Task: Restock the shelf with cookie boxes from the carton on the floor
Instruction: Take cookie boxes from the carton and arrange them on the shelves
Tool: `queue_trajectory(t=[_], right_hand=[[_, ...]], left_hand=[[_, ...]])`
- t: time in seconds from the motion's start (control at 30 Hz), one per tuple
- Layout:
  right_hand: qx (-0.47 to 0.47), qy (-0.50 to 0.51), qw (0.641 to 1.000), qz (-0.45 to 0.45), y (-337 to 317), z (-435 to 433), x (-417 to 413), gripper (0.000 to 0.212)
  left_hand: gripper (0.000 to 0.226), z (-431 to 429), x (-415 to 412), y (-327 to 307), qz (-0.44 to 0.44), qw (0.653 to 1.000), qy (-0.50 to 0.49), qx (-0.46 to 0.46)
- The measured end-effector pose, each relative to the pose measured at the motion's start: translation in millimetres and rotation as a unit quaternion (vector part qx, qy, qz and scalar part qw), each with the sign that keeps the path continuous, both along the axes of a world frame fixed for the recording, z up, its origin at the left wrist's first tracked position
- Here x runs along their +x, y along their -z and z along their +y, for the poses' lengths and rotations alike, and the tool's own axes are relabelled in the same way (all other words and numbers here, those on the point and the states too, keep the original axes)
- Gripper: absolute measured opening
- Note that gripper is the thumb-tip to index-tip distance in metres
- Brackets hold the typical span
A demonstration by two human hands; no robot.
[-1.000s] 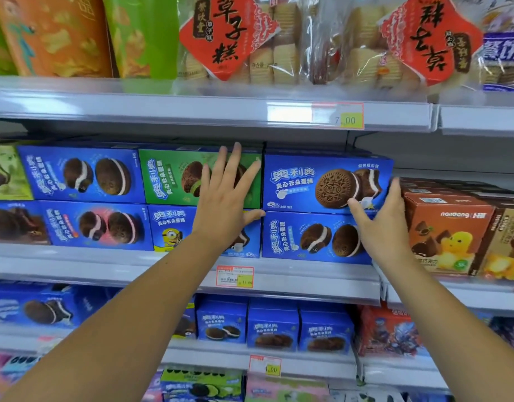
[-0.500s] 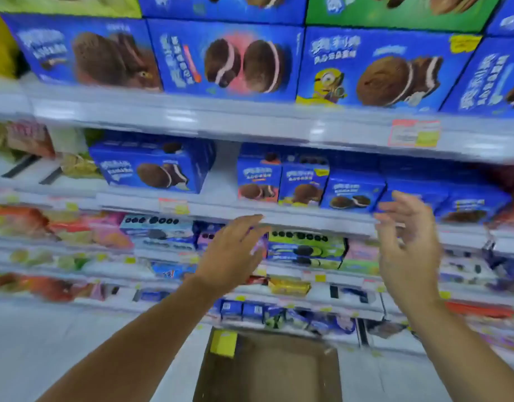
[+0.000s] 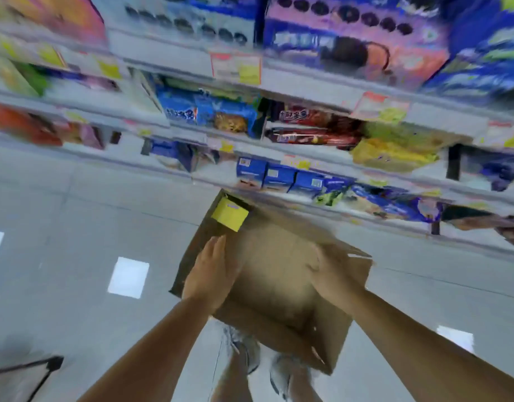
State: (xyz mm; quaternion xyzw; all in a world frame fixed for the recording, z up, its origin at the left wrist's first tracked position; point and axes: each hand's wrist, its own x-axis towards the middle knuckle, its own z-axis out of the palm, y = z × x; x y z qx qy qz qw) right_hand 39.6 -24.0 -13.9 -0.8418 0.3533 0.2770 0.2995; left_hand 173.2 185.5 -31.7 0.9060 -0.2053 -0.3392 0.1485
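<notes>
A brown cardboard carton (image 3: 282, 323) lies open on the grey floor in front of the shelving. One yellow cookie box (image 3: 229, 213) stands in its far left corner; the rest of the inside shows bare cardboard. My left hand (image 3: 210, 275) reaches down over the carton's left wall with its fingers straight, holding nothing. My right hand (image 3: 334, 274) hangs over the carton's right side, blurred by motion, and holds nothing that I can see. The whole view is smeared.
Lower shelves (image 3: 279, 117) run across the top of the view, packed with blue, red and yellow snack packs. Small blue boxes (image 3: 276, 175) sit on the bottom shelf just behind the carton. My shoes (image 3: 261, 358) stand at the carton's near edge.
The view has swung down from the upper shelf of blue cookie boxes to the floor. Both hands left the shelf and dropped to the carton.
</notes>
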Motion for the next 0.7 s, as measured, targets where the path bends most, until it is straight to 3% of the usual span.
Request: queue_trajectory(t=[0.13, 0.3, 0.4, 0.5, 0.7], right_hand=[[0.015, -0.078, 0.997, 0.025, 120.2, 22.1, 33.6, 0.060], [0.002, -0.091, 0.995, -0.047, 231.9, 57.1, 89.1, 0.076], [-0.075, -0.105, 0.985, -0.115, 269.8, 75.2, 130.5, 0.087], [-0.126, -0.103, 0.979, -0.120, 299.0, 87.2, 158.3, 0.093], [-0.193, -0.093, 0.964, -0.157, 309.7, 81.6, 162.7, 0.077]], left_hand=[[0.081, 29.4, 16.0, 115.0, -0.052, 0.996, -0.051, 0.058], [0.083, 63.9, 39.4, 208.3, -0.029, 0.993, -0.100, 0.060], [0.070, 75.2, 48.2, 228.5, -0.063, 0.992, -0.094, 0.052], [0.057, 80.4, 53.7, 235.9, -0.096, 0.988, -0.076, 0.090], [0.045, 76.1, 52.8, 233.5, -0.059, 0.994, -0.062, 0.065]])
